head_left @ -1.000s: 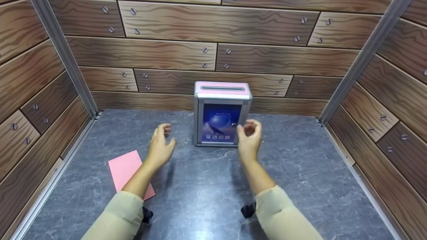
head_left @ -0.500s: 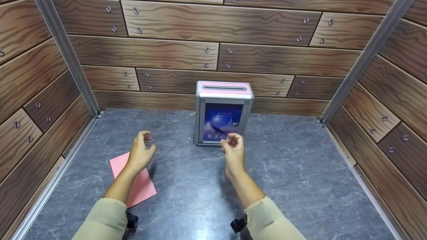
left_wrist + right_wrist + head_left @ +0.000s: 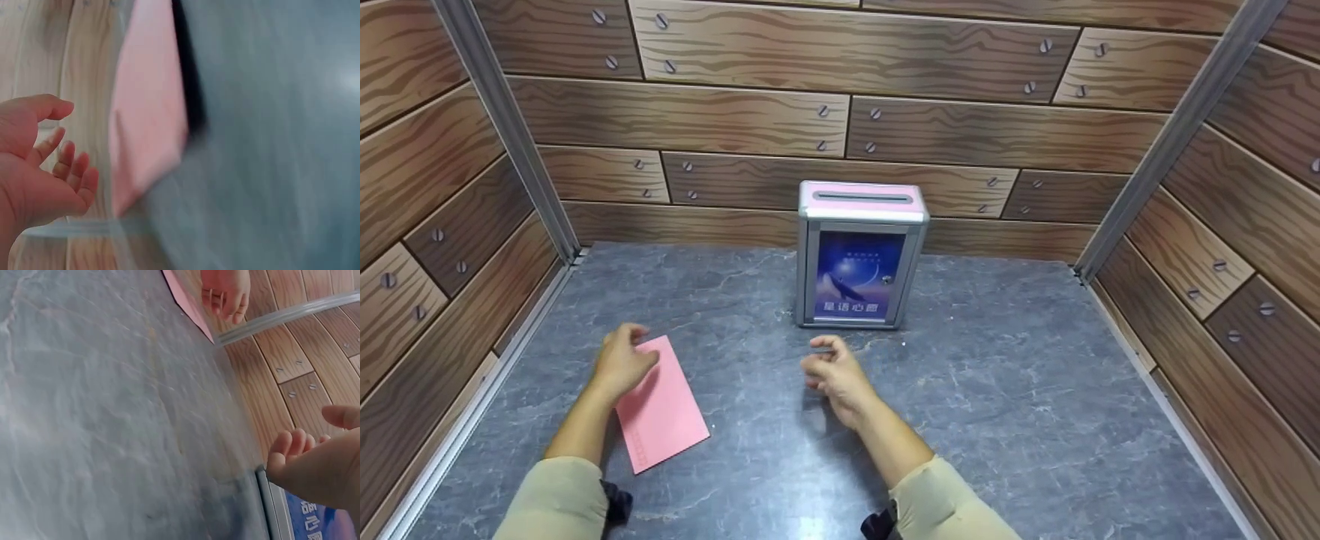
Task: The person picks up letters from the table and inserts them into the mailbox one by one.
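Observation:
A pink envelope (image 3: 664, 409) lies flat on the grey marbled table, left of the middle, with faint printed marks near its front corner. Over its far left part hovers my left hand (image 3: 622, 367), fingers loosely bent and nothing in them; in the left wrist view a gap shows between that hand (image 3: 50, 160) and the envelope (image 3: 149, 101). My right hand (image 3: 840, 379), also holding nothing, is in the air in front of the slotted box (image 3: 851, 277). That box stands upright, with silver edges, a pink top with a slot and a blue front door with a small lock.
Wood-plank-patterned walls (image 3: 750, 124) close off the back and both sides, with grey metal posts (image 3: 514, 142) at the corners. Marbled tabletop (image 3: 1005, 390) stretches right of the box. A metal strip (image 3: 502, 360) runs along the left edge.
My left hand has moved left and nearer to me, to over the envelope. My right hand has come away from the box's door, leftward and toward me. Box and envelope stay put.

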Motion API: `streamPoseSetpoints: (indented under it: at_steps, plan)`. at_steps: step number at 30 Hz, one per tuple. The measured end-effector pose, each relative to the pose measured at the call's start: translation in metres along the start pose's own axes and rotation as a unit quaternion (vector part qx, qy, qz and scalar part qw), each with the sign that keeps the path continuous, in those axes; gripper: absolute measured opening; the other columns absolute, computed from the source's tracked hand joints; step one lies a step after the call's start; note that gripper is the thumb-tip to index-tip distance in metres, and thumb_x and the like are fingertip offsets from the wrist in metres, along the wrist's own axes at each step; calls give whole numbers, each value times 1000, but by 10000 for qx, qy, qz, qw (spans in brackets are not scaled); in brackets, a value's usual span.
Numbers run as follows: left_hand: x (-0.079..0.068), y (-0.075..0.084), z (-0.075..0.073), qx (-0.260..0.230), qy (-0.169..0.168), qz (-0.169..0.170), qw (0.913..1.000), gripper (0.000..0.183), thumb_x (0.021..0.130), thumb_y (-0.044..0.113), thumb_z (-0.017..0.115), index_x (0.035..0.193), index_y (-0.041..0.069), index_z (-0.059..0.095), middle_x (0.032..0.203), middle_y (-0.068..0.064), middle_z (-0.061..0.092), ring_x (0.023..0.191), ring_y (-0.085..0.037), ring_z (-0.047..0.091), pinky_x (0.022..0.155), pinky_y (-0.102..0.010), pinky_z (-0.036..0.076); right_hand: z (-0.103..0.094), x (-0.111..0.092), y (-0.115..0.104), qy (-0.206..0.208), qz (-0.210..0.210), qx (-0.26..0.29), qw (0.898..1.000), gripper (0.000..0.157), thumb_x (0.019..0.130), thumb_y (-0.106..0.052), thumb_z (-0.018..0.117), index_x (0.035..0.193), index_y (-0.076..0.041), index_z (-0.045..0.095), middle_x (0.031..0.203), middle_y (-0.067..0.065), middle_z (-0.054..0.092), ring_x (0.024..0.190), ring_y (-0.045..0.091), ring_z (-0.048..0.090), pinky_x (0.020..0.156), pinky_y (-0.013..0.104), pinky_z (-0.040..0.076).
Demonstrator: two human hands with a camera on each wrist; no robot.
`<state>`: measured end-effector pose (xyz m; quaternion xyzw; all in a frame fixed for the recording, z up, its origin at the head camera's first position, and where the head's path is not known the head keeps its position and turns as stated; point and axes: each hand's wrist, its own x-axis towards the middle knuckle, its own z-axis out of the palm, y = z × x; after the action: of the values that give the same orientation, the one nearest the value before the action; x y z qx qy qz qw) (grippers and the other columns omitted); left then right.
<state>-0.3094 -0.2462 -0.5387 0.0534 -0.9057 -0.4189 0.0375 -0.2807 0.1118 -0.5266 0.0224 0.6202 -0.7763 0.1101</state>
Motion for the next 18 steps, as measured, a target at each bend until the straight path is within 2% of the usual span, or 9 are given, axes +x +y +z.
streamPoseSetpoints:
  at_steps: [4,7,13,18]
  plan:
    - [0,-15,-9,238,64,-376,9990,54,96,16,69,143,-6,51,147,-36,52,141,-57,39,119,-67,34,10,0,9,-649,242,-239,9973,42,93,5,66,132,-1,53,99,1,59,88,13,59,83,27,56]
    - [0,-20,-17,434,6,-636,9970,58,97,21,69,145,-5,50,151,-38,46,141,-59,33,116,-70,31,19,1,17,-1022,430,-358,9932,43,92,6,67,133,0,53,101,3,58,89,13,61,84,26,57]
    - [0,-24,-32,646,-550,-1095,9904,73,98,27,73,155,-5,40,157,-45,28,140,-61,26,113,-71,37,39,-2,26,-1430,640,-563,9860,42,91,9,70,130,-2,58,99,2,61,87,13,64,81,22,59]
    - [2,-23,-40,894,-849,-1157,9856,80,95,29,80,154,-8,40,152,-48,31,138,-65,29,111,-73,40,54,-2,31,-1595,639,-870,9813,40,92,6,73,130,-3,61,97,-1,62,85,11,64,81,21,59]
